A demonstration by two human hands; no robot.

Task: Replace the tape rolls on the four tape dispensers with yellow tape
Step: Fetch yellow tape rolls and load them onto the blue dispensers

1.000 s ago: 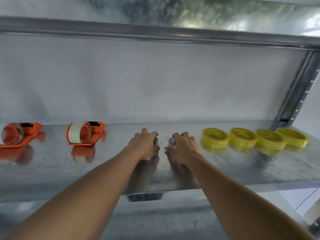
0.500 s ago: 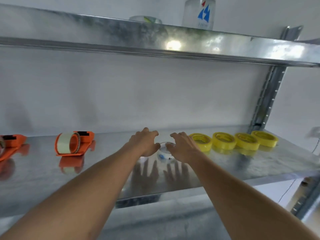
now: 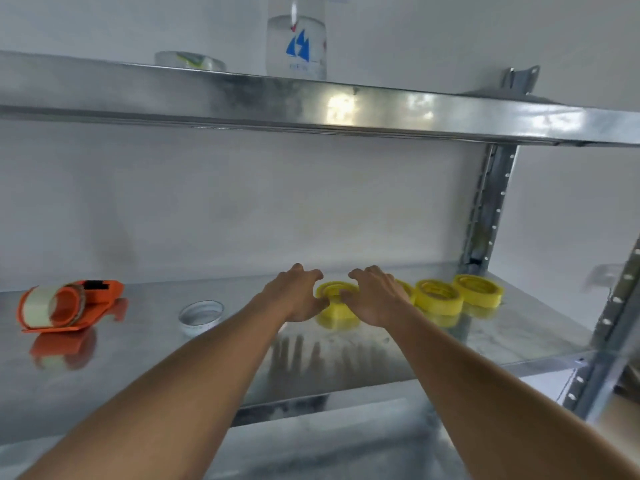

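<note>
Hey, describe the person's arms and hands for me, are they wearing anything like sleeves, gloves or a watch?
Both arms are bare along all of their visible length: no sleeves show. The left hand and right hand wear no gloves, and no watch, bracelet or ring can be seen on the wrists or fingers, though the picture is somewhat blurred.

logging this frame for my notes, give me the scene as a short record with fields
setting: metal shelf with an upper shelf above it
left hand: fingers spread, reaching at the nearest yellow tape roll
right hand: fingers spread over the same roll's right side
grip: not clearly closed on the roll
other yellow rolls: at least two more to the right
dispenser: orange tape dispenser at left, pale roll loaded
loose item: clear tape roll lying flat
upper shelf: bottle
</note>
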